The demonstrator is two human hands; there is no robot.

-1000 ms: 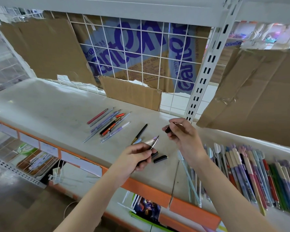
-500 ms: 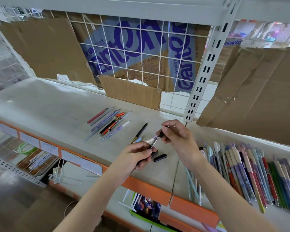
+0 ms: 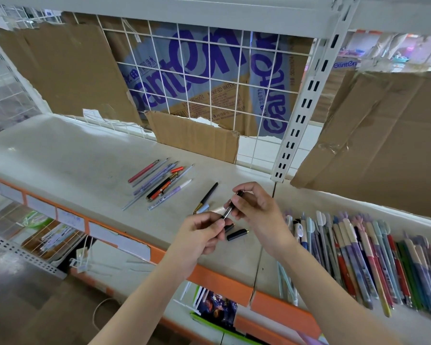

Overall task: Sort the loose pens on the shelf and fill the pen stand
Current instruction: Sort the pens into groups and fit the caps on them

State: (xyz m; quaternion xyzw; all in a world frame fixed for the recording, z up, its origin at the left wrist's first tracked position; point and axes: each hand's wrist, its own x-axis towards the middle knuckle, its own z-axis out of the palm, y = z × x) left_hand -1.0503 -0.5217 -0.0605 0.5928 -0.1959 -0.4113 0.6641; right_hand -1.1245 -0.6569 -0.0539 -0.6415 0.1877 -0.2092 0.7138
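My left hand (image 3: 201, 230) and right hand (image 3: 255, 207) both pinching one dark pen (image 3: 230, 207), black cap (image 3: 237, 234) lying just below my grip

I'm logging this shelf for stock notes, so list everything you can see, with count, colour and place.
loose pens: about eight, red, grey, lilac, black and orange, fanned on the shelf left of the hands
black pen: one, black with gold band, lying just behind the left hand
cap: one, black, on the shelf beneath the hands
packed pens: many, mixed colours, in a row on the shelf at right
shelf: one, off-white with orange front edge
cardboard: several brown sheets against the wire back
held pen: one, black and silver, between both hands
left hand: grip on the held pen's lower end
right hand: grip on its upper end
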